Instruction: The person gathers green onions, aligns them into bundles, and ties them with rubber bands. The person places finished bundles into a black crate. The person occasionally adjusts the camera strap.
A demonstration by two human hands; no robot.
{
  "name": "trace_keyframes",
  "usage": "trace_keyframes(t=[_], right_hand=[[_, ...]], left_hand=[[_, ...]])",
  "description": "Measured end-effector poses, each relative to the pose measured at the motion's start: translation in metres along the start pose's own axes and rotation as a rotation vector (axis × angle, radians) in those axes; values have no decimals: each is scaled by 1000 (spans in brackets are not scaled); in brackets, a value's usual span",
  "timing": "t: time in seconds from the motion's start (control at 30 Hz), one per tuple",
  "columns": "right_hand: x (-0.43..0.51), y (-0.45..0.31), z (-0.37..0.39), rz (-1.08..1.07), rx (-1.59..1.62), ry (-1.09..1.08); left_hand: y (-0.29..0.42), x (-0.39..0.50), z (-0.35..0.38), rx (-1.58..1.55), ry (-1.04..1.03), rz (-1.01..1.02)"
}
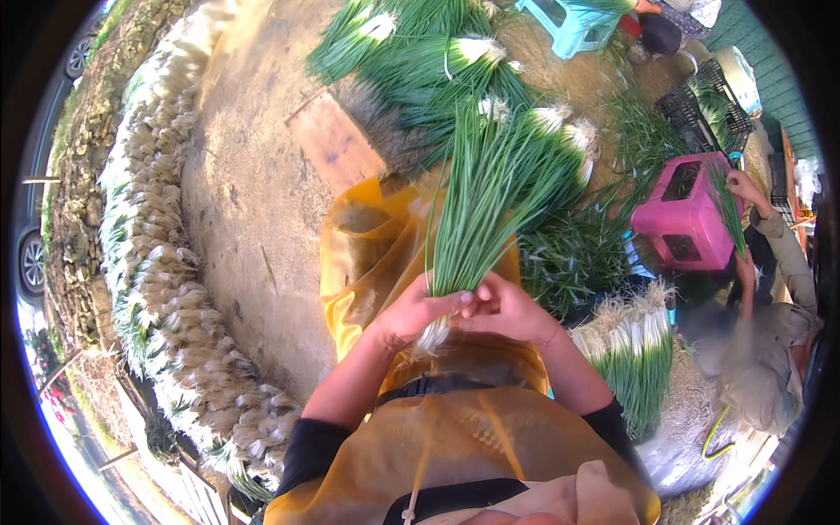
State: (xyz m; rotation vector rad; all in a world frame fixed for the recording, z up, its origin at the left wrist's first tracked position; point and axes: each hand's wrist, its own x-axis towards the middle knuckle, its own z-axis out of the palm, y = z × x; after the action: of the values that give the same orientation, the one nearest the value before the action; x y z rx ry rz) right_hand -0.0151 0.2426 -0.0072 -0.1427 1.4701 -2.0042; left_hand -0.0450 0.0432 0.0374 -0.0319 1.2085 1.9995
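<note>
My left hand [420,307] is closed around the lower part of a bunch of green onions [469,216], whose white root ends point towards my body and whose long leaves fan out away from me. Against the right side of the same bunch rests my right hand [502,308], its fingers curled near the left thumb; whether it grips the stalks is hard to see. Both hands are over a yellow translucent apron [367,275]. Just beyond the leaves lie more green onion bundles [482,52], some with white ends facing right.
A long row of bundled onions [177,275] curves along the left. A wooden board [336,141] lies ahead. On the right are a pink plastic stool [686,213], upright onion bundles [633,354], loose leaves [571,262] and a co-worker [774,328] holding stalks. A light-blue stool [577,29] stands farther off.
</note>
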Motion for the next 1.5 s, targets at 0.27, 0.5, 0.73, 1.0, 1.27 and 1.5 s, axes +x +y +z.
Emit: trace_keyframes(t=[0.27, 0.5, 0.73, 1.0, 1.27, 1.5], right_hand=[[17, -35, -17, -148, 389, 11], [14, -29, -24, -201, 431, 124], [2, -22, -27, -211, 396, 230], [-24, -50, -16, -526, -225, 979], [6, -41, 17, -53, -336, 560], [13, -14, 32, -349, -244, 738]], left_hand=[[-9, -4, -6, 75, -121, -145], [-10, -9, 5, -155, -118, -162], [-26, -7, 5, -209, -43, -154], [-31, -7, 11, -126, 151, -83], [-41, -4, 20, 61, 225, 67], [-42, -4, 12, -152, 203, 32]])
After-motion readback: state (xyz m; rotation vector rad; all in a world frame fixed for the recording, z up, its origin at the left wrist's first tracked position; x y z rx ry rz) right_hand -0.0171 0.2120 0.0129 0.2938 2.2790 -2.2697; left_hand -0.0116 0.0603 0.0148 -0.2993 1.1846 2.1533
